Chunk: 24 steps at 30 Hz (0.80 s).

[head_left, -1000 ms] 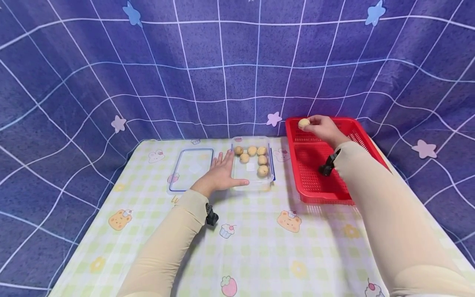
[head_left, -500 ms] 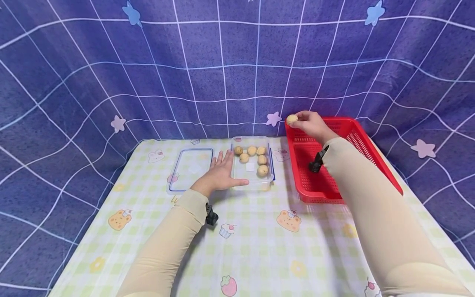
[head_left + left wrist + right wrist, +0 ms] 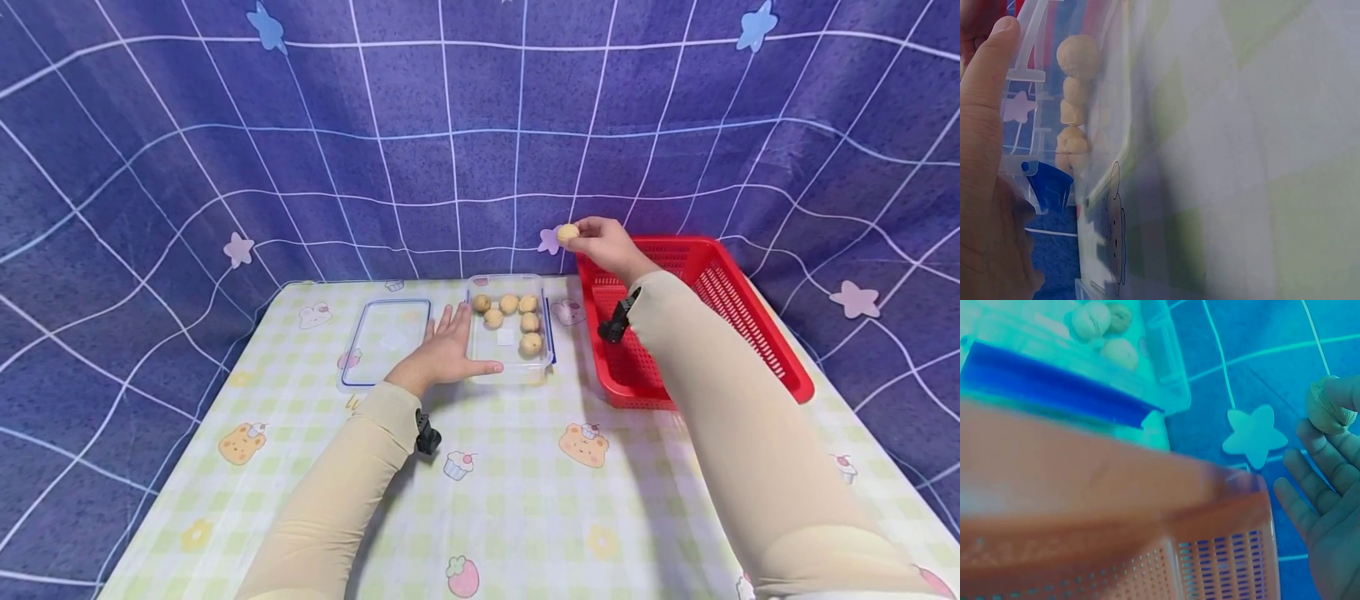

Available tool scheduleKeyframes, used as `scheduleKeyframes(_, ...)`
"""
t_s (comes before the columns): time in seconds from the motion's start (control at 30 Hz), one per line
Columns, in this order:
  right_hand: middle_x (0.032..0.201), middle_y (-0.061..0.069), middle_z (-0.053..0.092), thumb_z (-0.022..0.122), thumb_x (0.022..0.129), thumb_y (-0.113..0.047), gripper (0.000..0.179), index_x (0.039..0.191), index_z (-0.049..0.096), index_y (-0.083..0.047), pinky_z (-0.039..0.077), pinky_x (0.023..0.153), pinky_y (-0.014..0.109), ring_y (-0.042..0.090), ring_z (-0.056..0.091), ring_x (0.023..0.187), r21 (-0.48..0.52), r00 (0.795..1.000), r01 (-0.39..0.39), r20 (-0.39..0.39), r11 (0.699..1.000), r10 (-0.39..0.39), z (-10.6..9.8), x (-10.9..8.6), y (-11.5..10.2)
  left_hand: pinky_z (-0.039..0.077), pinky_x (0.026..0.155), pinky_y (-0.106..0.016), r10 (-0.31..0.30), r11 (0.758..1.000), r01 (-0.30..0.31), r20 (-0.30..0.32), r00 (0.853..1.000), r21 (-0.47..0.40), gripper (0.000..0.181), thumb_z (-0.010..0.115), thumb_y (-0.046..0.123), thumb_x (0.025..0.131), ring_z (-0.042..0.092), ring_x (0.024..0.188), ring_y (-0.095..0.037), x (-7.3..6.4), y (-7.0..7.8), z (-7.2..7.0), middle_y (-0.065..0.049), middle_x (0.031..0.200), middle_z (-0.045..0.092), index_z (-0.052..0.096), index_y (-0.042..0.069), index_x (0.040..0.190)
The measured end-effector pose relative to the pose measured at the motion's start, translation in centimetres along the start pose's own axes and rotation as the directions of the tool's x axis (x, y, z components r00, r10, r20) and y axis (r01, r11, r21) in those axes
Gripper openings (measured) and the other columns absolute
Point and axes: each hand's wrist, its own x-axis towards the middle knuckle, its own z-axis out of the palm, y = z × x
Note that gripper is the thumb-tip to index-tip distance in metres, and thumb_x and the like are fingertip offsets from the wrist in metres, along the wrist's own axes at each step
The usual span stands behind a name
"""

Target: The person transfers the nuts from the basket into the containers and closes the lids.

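My right hand [image 3: 609, 248] pinches a walnut [image 3: 567, 234] between thumb and fingertips, in the air over the far left corner of the red basket [image 3: 637, 396]. In the right wrist view the seam of that walnut [image 3: 1327, 415] shows, and the other fingers are spread. A clear plastic box [image 3: 517, 374] with several walnuts [image 3: 530, 322] lies to the left of the basket. Against the box's left side rests my left hand [image 3: 442, 352], its fingers straight and the thumb along the near side. The left wrist view shows this thumb [image 3: 982, 106] beside the box wall.
Left of the box lies a clear lid [image 3: 386, 343] with a blue seal. A blue latch [image 3: 551, 333] hangs along the box's right side. The patterned tablecloth [image 3: 510, 517] covers the table, and a blue curtain [image 3: 480, 150] rises behind it.
My right hand has carried the walnut leftward and slightly up, from above the basket's inside to beyond its far left corner. My left hand and the box have stayed in place.
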Motion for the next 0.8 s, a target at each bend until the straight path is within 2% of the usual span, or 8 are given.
scheduleKeyframes(0.3, 0.102, 0.006, 0.066, 0.070, 0.091, -0.017, 0.035, 0.119, 0.065, 0.003, 0.046, 0.075, 0.025, 0.013, 0.055, 0.088, 0.057, 1.000, 0.015, -0.006, 0.998, -0.015, 1.5, 0.3, -1.1, -0.003, 0.121, -0.061, 0.006, 1.000, -0.006, -0.012, 1.000, -0.009, 0.129, 0.060, 0.082, 0.079, -0.007, 0.155, -0.034, 0.0, -0.1, 0.1, -0.017, 0.169, 0.000, 0.001, 0.002, 0.162)
scheduleKeyframes(0.6, 0.091, 0.000, 0.065, 0.069, 0.091, -0.015, 0.035, 0.120, 0.064, 0.005, 0.045, 0.073, 0.024, 0.011, 0.056, 0.081, 0.209, 0.999, 0.019, -0.040, 0.978, -0.011, 3.3, 0.3, -1.6, -0.005, 0.121, -0.061, 0.003, 1.000, -0.004, -0.013, 1.000, -0.013, 0.128, 0.059, 0.082, 0.080, -0.010, 0.154, -0.033, 0.1, -0.2, 0.2, -0.015, 0.169, -0.003, -0.001, 0.004, 0.162)
scheduleKeyframes(0.7, 0.087, -0.002, 0.064, 0.069, 0.091, -0.013, 0.034, 0.119, 0.064, 0.005, 0.044, 0.070, 0.024, 0.011, 0.055, 0.078, 0.231, 0.998, 0.025, -0.060, 0.973, -0.012, 3.9, 0.3, -1.7, -0.004, 0.122, -0.061, -0.002, 1.000, 0.002, -0.008, 1.000, -0.013, 0.130, 0.058, 0.084, 0.079, -0.010, 0.154, -0.032, 0.0, -0.1, 0.1, -0.014, 0.169, -0.004, 0.000, 0.003, 0.162)
scheduleKeyframes(0.8, 0.089, -0.001, 0.063, 0.070, 0.090, -0.013, 0.037, 0.121, 0.063, 0.006, 0.044, 0.070, 0.023, 0.014, 0.056, 0.081, 0.240, 0.997, 0.020, -0.073, 0.971, -0.003, 4.4, 0.1, -1.9, -0.004, 0.122, -0.060, -0.005, 1.000, 0.005, -0.005, 1.000, -0.006, 0.131, 0.057, 0.086, 0.078, -0.009, 0.154, -0.033, 0.0, -0.1, 0.0, -0.014, 0.169, -0.003, 0.000, 0.003, 0.162)
